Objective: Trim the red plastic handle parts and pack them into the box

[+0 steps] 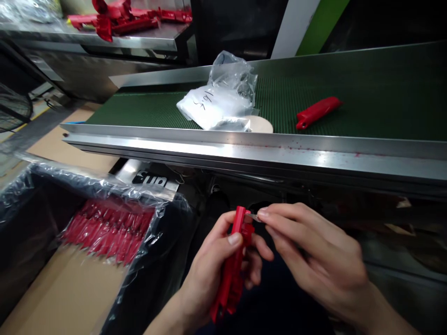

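The left hand (209, 263) clasps a plastic part (227, 284), the right hand (323, 256) pinches a thin blade (253, 217); the part is red, elongated, tilted.

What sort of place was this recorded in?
Probably a factory workstation: a green conveyor belt runs across the view, a plastic-lined bin holds rows of red parts, and more red pieces lie on a metal table.

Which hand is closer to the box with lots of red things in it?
Left. The left hand holds a red part, to the right of the box. The right hand, pinching a thin metal piece, is farther right, beyond that part.
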`<control>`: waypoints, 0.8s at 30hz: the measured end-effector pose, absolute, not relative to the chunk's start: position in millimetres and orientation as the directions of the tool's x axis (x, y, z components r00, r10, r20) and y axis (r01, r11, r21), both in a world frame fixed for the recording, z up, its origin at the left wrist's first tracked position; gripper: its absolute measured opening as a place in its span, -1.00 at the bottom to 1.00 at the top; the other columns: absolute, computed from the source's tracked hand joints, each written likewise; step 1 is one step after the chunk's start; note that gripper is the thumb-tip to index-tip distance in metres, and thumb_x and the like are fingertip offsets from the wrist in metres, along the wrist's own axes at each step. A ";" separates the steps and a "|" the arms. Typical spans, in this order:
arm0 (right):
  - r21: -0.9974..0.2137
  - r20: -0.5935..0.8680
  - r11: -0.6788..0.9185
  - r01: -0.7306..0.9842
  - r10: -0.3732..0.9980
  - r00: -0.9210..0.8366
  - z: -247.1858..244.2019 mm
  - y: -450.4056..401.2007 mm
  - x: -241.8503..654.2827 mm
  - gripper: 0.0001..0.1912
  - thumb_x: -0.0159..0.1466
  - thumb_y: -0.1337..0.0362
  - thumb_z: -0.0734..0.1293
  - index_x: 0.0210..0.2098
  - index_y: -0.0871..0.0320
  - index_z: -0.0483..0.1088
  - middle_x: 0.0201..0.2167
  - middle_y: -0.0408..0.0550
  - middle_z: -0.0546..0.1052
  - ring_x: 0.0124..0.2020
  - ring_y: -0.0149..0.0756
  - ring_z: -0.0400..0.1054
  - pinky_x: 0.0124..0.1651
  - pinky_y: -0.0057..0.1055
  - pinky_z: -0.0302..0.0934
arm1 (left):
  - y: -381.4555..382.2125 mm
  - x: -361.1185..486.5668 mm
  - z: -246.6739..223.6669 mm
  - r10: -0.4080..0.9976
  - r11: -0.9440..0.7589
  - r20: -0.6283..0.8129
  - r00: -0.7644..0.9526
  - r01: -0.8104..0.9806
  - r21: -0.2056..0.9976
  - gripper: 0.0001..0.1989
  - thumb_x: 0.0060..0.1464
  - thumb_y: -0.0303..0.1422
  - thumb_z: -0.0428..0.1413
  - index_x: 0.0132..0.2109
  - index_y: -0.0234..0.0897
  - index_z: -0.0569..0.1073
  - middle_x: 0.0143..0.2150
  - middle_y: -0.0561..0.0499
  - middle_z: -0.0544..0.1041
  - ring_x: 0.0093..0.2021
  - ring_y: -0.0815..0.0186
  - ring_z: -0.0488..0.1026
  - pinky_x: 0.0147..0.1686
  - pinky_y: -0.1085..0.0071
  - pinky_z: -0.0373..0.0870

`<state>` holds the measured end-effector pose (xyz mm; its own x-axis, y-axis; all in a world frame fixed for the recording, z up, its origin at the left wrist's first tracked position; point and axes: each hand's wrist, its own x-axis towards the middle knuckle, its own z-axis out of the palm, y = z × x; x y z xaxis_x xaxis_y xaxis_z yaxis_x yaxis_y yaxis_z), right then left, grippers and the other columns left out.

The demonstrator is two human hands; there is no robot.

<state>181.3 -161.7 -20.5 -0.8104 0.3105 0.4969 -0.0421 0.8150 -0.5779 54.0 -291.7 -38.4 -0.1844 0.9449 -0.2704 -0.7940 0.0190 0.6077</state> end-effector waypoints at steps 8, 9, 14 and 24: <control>-0.502 0.557 0.864 0.049 0.366 -0.745 -26.5 -154.9 179.6 -0.56 0.20 0.60 0.30 0.04 0.17 0.41 -0.07 0.02 0.49 -0.07 -0.24 0.40 -0.04 -0.26 0.33 | -298.7 61.8 -43.5 0.970 0.071 -0.234 -0.068 -0.840 0.539 -0.66 0.13 -0.19 0.06 -0.01 -0.29 0.34 -0.41 -0.08 0.53 -0.60 0.44 0.36 -0.61 0.60 0.24; -0.523 0.558 0.849 0.075 0.408 -0.722 -27.6 -153.7 179.9 -0.57 0.21 0.59 0.30 0.02 0.15 0.43 -0.08 0.00 0.50 -0.08 -0.25 0.41 -0.03 -0.27 0.33 | -298.9 64.0 -42.0 0.967 0.090 -0.247 -0.057 -0.832 0.547 -0.65 0.11 -0.18 0.08 -0.03 -0.29 0.34 -0.42 -0.08 0.53 -0.61 0.45 0.35 -0.62 0.61 0.22; -0.579 0.500 0.812 0.067 0.419 -0.758 -31.0 -153.8 185.8 -0.61 0.22 0.57 0.30 0.00 0.14 0.43 -0.10 -0.02 0.50 -0.09 -0.28 0.41 -0.07 -0.32 0.35 | -293.3 67.5 -34.2 0.921 0.140 -0.359 -0.153 -0.728 0.671 -0.66 0.14 -0.22 0.09 0.01 -0.27 0.32 -0.31 -0.07 0.54 -0.52 0.44 0.37 -0.53 0.55 0.22; -0.547 0.506 0.837 -0.007 0.324 -0.799 -24.5 -155.8 188.1 -0.62 0.20 0.61 0.30 -0.02 0.22 0.41 -0.10 0.02 0.48 -0.09 -0.29 0.39 -0.07 -0.32 0.33 | -287.1 56.3 -24.2 0.875 0.077 -0.402 -0.271 -0.741 0.667 -0.69 0.23 -0.25 0.00 0.07 -0.26 0.28 -0.28 -0.06 0.51 -0.50 0.42 0.37 -0.52 0.52 0.22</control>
